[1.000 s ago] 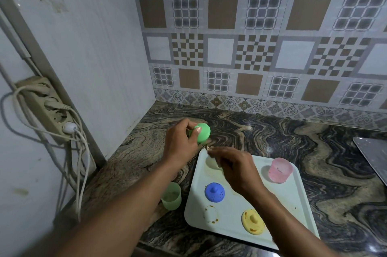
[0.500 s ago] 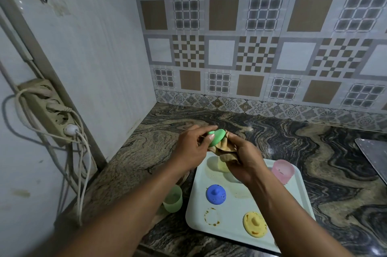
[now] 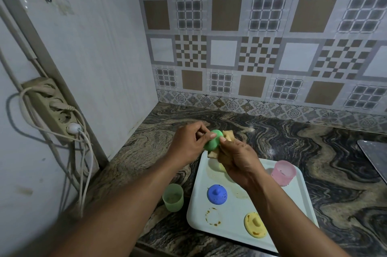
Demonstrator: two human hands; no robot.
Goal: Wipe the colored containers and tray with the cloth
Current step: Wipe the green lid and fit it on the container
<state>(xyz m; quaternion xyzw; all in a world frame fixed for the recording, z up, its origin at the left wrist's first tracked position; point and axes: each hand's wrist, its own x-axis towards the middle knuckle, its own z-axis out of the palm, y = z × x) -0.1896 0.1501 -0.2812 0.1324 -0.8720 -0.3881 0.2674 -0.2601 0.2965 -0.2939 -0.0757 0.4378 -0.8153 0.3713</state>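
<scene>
Cables droop from a beige power strip [image 3: 50, 108] on the left wall. Next we see a translucent green cup [image 3: 173, 197], round and open-topped, standing on the swirled stone countertop [image 3: 314, 141] just beside the white rectangular tray [image 3: 297, 200]. Our left hand [image 3: 188, 144] is raised above the tray's far left corner, thumb and fingers curled round a smooth green domed lid [image 3: 212, 143]. Touching the lid's right side is a crumpled tan cloth [image 3: 228, 135], bunched in our right hand [image 3: 236, 160], whose fingers close around it with the back of the hand up. Below the hands, on the stained tray, sit a blue knobbed lid [image 3: 217, 194], a smeared yellow lid [image 3: 255, 225] and, farthest right, a frosted pink cup [image 3: 283, 173].
</scene>
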